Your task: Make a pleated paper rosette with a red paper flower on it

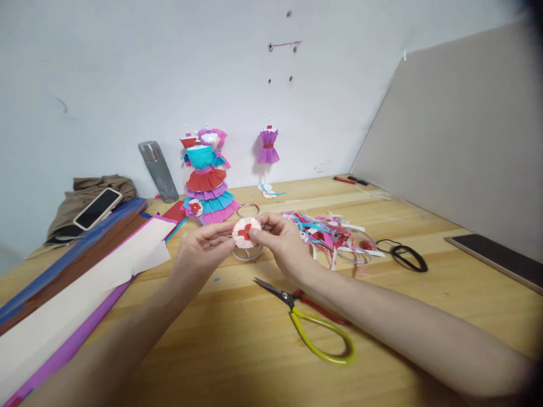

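Faint marks [324, 168] low on the wall [169, 73] are too blurred to read. Two bare forearms reach over a wooden tabletop [203, 350] from its near side, hands close together near its middle. The left hand [195, 244] pinches the left side of a pleated cream paper rosette [243, 233] between thumb and fingers; the right hand [283, 243] presses its thumb on the rosette's red centre, fingers bent at the right edge. The rosette partly covers a pale ring-shaped roll [247, 256]. Toward the tabletop's back edge, left of middle, stands a capped grey bottle [159, 172], contents hidden.
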Demonstrator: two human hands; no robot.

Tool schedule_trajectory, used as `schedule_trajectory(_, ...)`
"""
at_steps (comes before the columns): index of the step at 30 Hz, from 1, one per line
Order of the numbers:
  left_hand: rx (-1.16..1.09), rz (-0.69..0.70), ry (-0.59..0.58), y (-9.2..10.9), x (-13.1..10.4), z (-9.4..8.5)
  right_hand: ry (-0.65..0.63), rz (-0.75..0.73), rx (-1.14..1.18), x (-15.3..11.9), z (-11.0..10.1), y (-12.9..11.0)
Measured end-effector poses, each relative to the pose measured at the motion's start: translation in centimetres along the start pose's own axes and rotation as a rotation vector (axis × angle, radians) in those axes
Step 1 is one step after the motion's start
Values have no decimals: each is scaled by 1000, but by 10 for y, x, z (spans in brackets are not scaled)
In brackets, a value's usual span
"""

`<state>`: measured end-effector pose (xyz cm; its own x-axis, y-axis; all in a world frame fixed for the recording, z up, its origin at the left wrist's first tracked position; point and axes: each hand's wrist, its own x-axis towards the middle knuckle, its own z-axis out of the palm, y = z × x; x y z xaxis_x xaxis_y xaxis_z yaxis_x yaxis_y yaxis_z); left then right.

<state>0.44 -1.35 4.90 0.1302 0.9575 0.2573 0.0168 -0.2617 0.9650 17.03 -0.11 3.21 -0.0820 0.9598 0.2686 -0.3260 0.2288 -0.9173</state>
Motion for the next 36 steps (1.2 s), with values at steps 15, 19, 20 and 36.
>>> schedule_trajectory(15, -179, -126, 80, -2, -11, 18, -19, 80, 38, -9, 9, 5)
schedule_trajectory(19, -165, -167, -1, 0, -11, 17, -27, 86, 61, -10, 10, 3)
schedule_trajectory(20, -152, -166, -4, 0, -11, 17, -30, 88, 69, -10, 10, 3)
schedule_trajectory(36, -256, -257, -11, 5, -9, 13, -105, 164, 74, -12, 4, 5)
